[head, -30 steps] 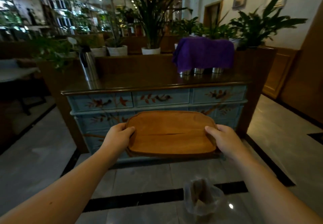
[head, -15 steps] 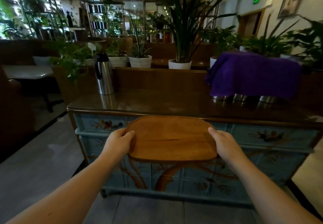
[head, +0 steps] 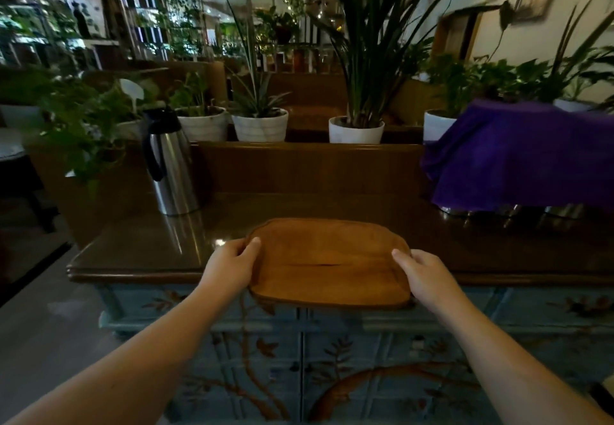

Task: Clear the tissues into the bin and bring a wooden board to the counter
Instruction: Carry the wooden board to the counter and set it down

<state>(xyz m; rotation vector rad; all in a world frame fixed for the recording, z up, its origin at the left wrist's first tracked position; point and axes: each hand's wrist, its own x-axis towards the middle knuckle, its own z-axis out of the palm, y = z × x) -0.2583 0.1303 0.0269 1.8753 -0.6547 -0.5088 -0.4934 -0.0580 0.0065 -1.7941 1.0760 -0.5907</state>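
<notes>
A brown wooden board [head: 327, 260] with rounded corners is held flat between both hands. My left hand [head: 229, 263] grips its left edge, thumb on top. My right hand [head: 423, 275] grips its right edge the same way. The board's far half is over the dark polished counter top [head: 139, 252]; its near edge overhangs the counter's front edge. I cannot tell whether it touches the surface. No tissues or bin are in view.
A steel thermos jug [head: 169, 165] stands at the counter's left back. A purple cloth [head: 518, 162] covers metal pots at the right. White potted plants [head: 355, 129] line the ledge behind. The blue painted cabinet front [head: 332, 358] is below.
I have stepped up to the counter and the view has lifted. The board has moved forward from in front of the cabinet to over the counter top. The bagged bin on the floor is out of view.
</notes>
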